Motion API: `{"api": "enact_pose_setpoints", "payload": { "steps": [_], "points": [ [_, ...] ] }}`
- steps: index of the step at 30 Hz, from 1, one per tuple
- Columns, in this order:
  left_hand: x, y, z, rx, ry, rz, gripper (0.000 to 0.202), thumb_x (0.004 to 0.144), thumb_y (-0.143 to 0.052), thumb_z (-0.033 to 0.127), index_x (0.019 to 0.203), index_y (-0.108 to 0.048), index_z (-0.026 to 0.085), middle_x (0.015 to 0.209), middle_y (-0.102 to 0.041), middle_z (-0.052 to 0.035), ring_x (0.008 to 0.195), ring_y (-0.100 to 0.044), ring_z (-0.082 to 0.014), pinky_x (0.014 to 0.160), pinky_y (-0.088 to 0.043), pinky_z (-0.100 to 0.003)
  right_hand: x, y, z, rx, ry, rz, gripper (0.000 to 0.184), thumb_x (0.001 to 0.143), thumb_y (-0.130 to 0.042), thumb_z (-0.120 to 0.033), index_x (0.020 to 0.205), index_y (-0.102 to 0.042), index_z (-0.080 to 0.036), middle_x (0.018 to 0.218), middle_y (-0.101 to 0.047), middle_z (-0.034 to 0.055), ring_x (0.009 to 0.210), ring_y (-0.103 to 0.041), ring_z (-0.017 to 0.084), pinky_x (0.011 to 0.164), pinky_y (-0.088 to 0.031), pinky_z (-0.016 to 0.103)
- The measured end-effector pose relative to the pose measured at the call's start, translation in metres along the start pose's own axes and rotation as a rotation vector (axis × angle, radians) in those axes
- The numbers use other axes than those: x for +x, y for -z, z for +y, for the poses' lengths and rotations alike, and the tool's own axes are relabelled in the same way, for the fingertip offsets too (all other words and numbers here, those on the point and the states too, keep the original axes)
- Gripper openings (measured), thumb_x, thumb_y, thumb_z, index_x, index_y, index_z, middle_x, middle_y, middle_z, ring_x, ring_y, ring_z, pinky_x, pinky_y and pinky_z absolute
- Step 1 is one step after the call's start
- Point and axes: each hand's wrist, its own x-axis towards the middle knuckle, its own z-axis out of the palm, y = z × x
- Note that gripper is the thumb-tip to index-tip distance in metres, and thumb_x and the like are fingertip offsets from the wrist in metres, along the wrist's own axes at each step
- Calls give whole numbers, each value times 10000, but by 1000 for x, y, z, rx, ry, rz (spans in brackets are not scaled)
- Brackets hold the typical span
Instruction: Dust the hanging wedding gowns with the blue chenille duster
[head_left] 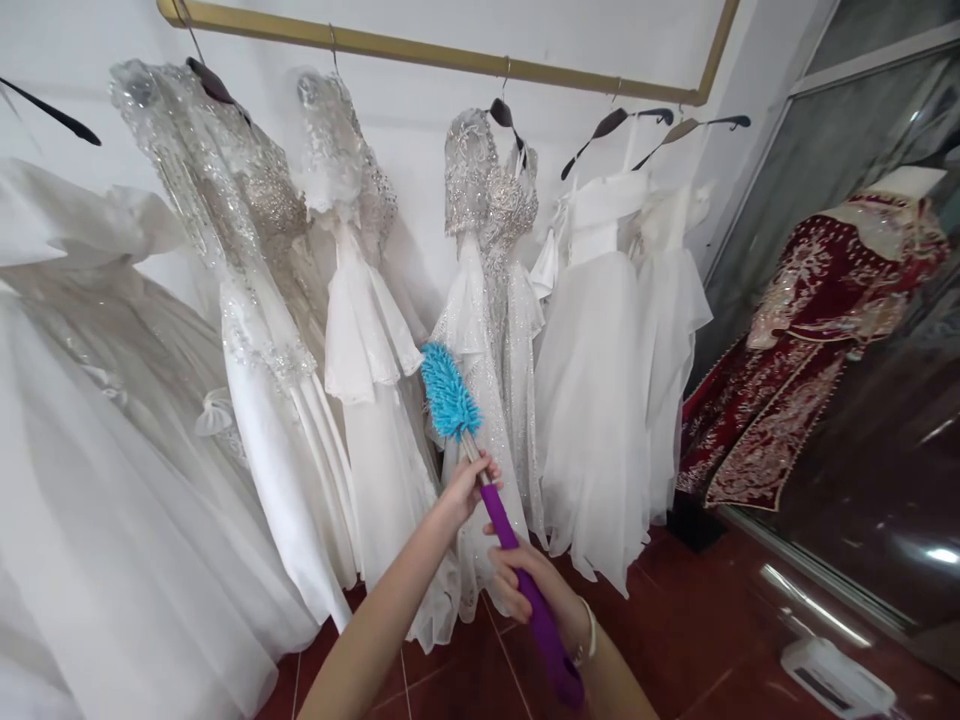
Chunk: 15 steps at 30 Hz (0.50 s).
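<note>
White wall (416,205), backing the scene; white gowns (592,380) hang along it, with gaps between several of the skirts and hems falling close to the red-tiled floor (637,630); the floor extends in front of the hems toward the lower right. A glass panel (836,150) bounds the right side, a dark red embroidered gown (802,330) standing near its edge; a gold rail (420,47) carries the hangers and turns upward at its right end. The duster (504,522) slants up and leftward at centre; its blue head (450,392) lies before the gap between two gowns, contact with the cloth uncertain. The right hand (536,590) has its grip wrapped about the purple handle (553,655); the left hand (469,490), farther up, has its grip closed around the metal shaft (469,447) below the head; a pale bracelet (592,630) rings the right wrist.
</note>
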Motion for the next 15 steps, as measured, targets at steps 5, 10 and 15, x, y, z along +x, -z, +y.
{"api": "enact_pose_setpoints", "payload": {
  "steps": [5, 10, 15],
  "points": [
    [28, -5, 45, -82, -44, -15, 85, 784, -589, 113, 796, -524, 167, 597, -515, 64, 464, -454, -43, 506, -442, -189, 37, -15, -26, -11, 45, -50, 235, 764, -543, -181, 997, -557, -208, 492, -476, -124, 322, -267, 26, 353, -167, 207],
    [59, 18, 55, -66, -29, -8, 111, 746, -602, 131, 773, -507, 183, 546, -480, 78, 425, -432, -48, 486, -422, -188, 73, -4, -17, -13, 51, -27, 264, 744, -516, -126, 994, -553, -202, 491, -487, -105, 342, -283, 35, 382, -150, 221],
    [88, 56, 30, -15, 34, 59, 126, 743, -559, 113, 719, -465, 193, 495, -434, 92, 385, -383, -49, 456, -386, -181, 111, 25, 17, -20, -19, 47, 296, 657, -539, -155, 948, -539, -206, 459, -455, -122, 344, -263, 37, 386, -140, 205]
  ]
}}
